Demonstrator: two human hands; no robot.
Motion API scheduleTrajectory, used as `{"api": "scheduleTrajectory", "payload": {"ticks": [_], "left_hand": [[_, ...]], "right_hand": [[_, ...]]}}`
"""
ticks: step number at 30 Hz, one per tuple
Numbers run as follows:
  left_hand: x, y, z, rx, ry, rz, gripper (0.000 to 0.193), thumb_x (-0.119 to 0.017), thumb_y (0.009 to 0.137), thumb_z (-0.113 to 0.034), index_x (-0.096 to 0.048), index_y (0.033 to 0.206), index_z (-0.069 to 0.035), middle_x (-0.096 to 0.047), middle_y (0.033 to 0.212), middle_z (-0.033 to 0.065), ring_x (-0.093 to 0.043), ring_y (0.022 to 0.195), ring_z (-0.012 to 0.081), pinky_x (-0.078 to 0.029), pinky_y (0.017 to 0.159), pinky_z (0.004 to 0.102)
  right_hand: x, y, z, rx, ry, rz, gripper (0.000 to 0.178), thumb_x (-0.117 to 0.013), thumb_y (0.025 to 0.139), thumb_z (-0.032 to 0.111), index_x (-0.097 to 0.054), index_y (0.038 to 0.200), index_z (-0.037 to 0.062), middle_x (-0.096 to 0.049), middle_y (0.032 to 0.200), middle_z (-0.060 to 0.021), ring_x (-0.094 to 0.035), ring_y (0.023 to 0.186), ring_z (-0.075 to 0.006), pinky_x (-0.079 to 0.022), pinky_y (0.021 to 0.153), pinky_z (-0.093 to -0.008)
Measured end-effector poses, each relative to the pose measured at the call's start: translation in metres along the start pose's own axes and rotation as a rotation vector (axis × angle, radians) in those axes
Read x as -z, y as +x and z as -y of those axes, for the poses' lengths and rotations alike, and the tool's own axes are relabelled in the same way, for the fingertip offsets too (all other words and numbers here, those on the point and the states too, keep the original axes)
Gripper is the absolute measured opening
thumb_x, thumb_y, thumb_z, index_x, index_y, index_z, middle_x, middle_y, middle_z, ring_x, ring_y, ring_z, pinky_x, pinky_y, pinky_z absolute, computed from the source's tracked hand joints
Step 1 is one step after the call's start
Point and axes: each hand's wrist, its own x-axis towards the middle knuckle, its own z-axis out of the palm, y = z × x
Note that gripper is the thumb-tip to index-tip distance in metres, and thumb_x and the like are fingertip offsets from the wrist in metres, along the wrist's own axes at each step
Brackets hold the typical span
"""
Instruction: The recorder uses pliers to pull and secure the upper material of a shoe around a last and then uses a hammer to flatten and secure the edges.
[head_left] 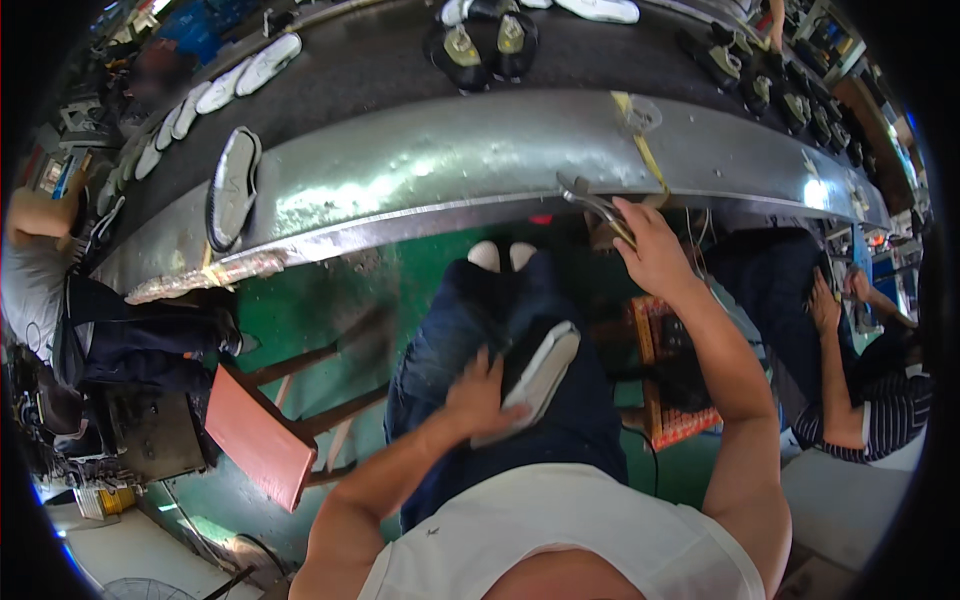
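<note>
On my lap lies a light grey-white shoe (545, 375), sole side up and slanting across my dark trousers. My left hand (476, 400) is beside it, slightly blurred, fingers stretched out and apart, the thumb overlapping the shoe's near end. My right hand (655, 250) is closed around the handles of metal pliers (598, 206). Their head points left, at the near edge of the metal-edged bench. Another shoe (234, 190) with a pale sole lies on that edge to the left.
The bench has a dark belt-like surface (370, 75) carrying white shoes (268, 64) and dark shoes (512, 48). A pink-topped stool (262, 437) stands left; an orange-red woven seat or crate (645, 345) is right. Other people sit at both sides, one in a striped sleeve (893, 415).
</note>
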Motion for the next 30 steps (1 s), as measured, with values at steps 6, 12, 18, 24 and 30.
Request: {"api": "scheduleTrajectory", "payload": {"ticks": [6, 12, 18, 24, 30], "left_hand": [[0.007, 0.127, 0.009, 0.014, -0.584, 0.053, 0.094, -0.078, 0.079, -0.051, -0.045, 0.145, 0.008, -0.056, 0.140, 0.0293, -0.059, 0.126, 0.0387, -0.047, 0.106, 0.0402], [0.049, 0.080, 0.018, -0.092, -1.532, -0.068, 0.077, -0.076, 0.093, -0.023, -0.034, 0.156, -0.009, -0.063, 0.127, 0.0094, -0.060, 0.114, 0.0179, -0.050, 0.099, 0.0340], [0.060, 0.040, 0.032, -0.171, -1.551, -0.328, 0.068, -0.072, 0.095, -0.013, -0.038, 0.155, -0.012, -0.064, 0.121, 0.0051, -0.059, 0.113, 0.0152, -0.045, 0.105, 0.0329], [0.031, 0.011, 0.045, -0.227, -1.480, -0.382, 0.063, -0.068, 0.098, -0.020, -0.037, 0.153, -0.012, -0.061, 0.126, 0.0053, -0.055, 0.118, 0.0159, -0.043, 0.107, 0.0351], [0.051, 0.006, 0.061, -0.115, -1.064, -0.284, 0.054, -0.059, 0.104, -0.032, -0.039, 0.151, -0.014, -0.063, 0.125, 0.0072, -0.056, 0.118, 0.0177, -0.044, 0.104, 0.0328]], "right_hand": [[-0.020, -0.080, 0.053, -0.561, 1.176, 0.272, 0.031, -0.059, 0.099, 0.014, -0.055, 0.126, -0.0004, -0.066, 0.093, -0.0088, -0.064, 0.081, -0.0174, -0.052, 0.075, -0.0320], [-0.005, -0.129, 0.097, -0.498, 1.092, 0.489, 0.028, -0.056, 0.100, 0.015, -0.058, 0.123, -0.0007, -0.068, 0.095, -0.0061, -0.061, 0.073, -0.0111, -0.051, 0.069, -0.0278], [-0.014, -0.113, 0.140, -0.376, 1.331, 0.653, 0.029, -0.056, 0.100, 0.014, -0.059, 0.126, 0.0004, -0.067, 0.098, -0.0055, -0.056, 0.069, -0.0102, -0.050, 0.065, -0.0284], [-0.012, -0.085, 0.155, -0.444, 1.423, 0.830, 0.027, -0.057, 0.100, 0.013, -0.061, 0.123, -0.0007, -0.067, 0.102, -0.0062, -0.065, 0.092, -0.0141, -0.052, 0.083, -0.0315], [-0.015, -0.059, 0.136, -0.408, 1.244, 1.057, 0.025, -0.056, 0.102, 0.016, -0.058, 0.120, -0.0008, -0.067, 0.098, -0.0079, -0.066, 0.082, -0.0155, -0.054, 0.072, -0.0302]]}}
